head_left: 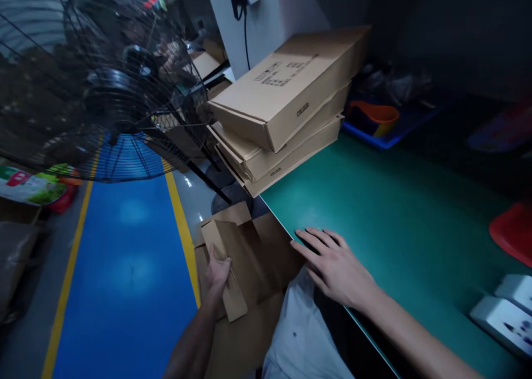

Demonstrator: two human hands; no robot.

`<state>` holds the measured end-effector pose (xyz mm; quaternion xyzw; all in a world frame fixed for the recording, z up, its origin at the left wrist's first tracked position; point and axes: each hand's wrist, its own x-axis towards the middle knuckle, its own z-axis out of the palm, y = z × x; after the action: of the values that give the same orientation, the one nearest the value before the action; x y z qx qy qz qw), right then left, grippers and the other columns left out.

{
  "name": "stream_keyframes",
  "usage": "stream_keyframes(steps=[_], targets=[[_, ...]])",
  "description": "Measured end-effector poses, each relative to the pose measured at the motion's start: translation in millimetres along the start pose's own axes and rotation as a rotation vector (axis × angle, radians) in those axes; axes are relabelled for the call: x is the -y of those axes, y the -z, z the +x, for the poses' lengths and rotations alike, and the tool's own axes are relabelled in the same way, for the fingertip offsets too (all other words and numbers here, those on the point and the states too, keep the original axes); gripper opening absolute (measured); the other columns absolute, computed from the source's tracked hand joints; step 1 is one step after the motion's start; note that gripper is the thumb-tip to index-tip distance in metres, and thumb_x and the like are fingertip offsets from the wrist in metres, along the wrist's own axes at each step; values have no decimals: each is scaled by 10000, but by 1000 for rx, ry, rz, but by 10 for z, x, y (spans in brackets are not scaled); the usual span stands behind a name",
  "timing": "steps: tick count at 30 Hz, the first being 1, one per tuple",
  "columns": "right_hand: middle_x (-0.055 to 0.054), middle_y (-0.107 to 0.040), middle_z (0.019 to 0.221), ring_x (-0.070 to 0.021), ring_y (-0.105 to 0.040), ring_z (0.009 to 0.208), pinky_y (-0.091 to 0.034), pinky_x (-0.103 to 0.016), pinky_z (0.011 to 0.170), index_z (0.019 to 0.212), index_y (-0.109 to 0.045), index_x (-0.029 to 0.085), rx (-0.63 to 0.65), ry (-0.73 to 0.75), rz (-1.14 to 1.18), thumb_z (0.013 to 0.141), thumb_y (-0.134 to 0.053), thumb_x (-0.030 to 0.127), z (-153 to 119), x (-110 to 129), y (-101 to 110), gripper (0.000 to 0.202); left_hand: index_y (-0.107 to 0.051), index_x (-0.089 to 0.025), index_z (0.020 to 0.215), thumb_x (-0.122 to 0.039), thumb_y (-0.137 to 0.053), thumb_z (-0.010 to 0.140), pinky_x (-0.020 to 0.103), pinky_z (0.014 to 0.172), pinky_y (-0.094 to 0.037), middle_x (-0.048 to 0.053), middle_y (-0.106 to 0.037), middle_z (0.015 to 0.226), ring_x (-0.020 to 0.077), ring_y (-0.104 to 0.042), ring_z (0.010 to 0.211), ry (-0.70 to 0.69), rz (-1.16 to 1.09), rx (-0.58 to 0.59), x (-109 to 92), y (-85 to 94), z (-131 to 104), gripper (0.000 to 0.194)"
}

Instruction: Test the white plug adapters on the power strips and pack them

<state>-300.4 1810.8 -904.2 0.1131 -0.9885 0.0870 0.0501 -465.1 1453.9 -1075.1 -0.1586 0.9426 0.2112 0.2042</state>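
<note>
My left hand (218, 271) is closed around the narrow side of a flat brown cardboard box (249, 268). That box is tilted on edge, in or just over a larger open carton (245, 340) beside the table; how deep it sits is hidden. My right hand (332, 262) lies palm down at the edge of the green tabletop (386, 213), fingers spread, holding nothing. Farther along the same edge stands an uneven stack of several similar cardboard boxes (282, 91), the top one bearing dark print.
A large black wire-cage fan (120, 91) stands at the left above a blue walkway (128, 246) with yellow borders. On the table are a blue tray (386, 141) with an orange roll, a red object (515, 232) and white socket blocks (505, 318).
</note>
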Motion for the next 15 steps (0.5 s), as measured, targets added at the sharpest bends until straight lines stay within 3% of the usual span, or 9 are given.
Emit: stream_keyframes(steps=[6,11,15], targets=[[-110,-483,1823,-420,-464,1641,-399,-704,1256,1726,-528,315,34,11,-107,1002,-625,224,72,12,-20,736,-357,-141,1789,-453,-743,1005,420,987,-574,194,-829,1276,398,-807,1201,85,-30,6,-204,-589,226,928],[-100,-478,1828,-405,-458,1654,-396,-692,1264,1775,-455,325,51,16,-156,1060,-591,242,106,-21,-45,732,-280,-286,1834,-430,-797,960,415,976,-591,166,-815,1272,369,-821,1154,146,3,-40,-96,-984,150,1026],[-87,-472,1832,-406,-445,1665,-397,-680,1265,1799,-408,348,62,22,-186,1093,-579,262,110,-38,-65,732,-350,-350,1814,-418,-796,965,427,974,-595,145,-797,1278,368,-822,1131,146,1,-39,-16,-1156,97,961]])
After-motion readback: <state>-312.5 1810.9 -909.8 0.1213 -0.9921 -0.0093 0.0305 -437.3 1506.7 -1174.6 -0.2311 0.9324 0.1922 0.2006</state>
